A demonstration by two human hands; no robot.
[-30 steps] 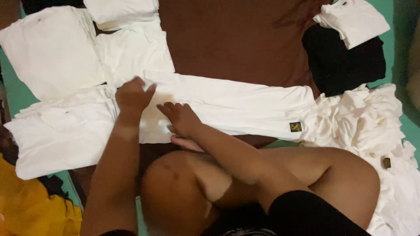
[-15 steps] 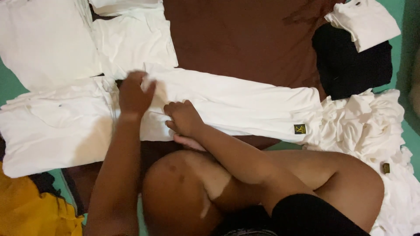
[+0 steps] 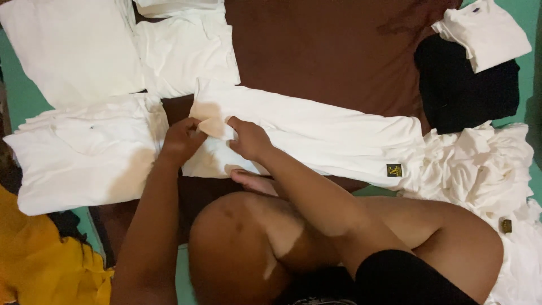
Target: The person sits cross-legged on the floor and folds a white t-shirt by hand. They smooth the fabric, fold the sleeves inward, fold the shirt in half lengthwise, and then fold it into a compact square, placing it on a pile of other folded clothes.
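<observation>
Since the earlier frame, both hands have been drawn together at the left end of the long white folded garment (image 3: 316, 133). Brown cloth bedspread (image 3: 322, 51): laid over a green surface (image 3: 17, 85), garment spread across its middle. White folded shirts (image 3: 79, 152): stacked at left. Black folded cloth (image 3: 463, 90): at right, beside a crumpled white pile (image 3: 480, 169). Left hand (image 3: 179, 141), right hand (image 3: 248, 139): each closed, pinching a fabric fold.
</observation>
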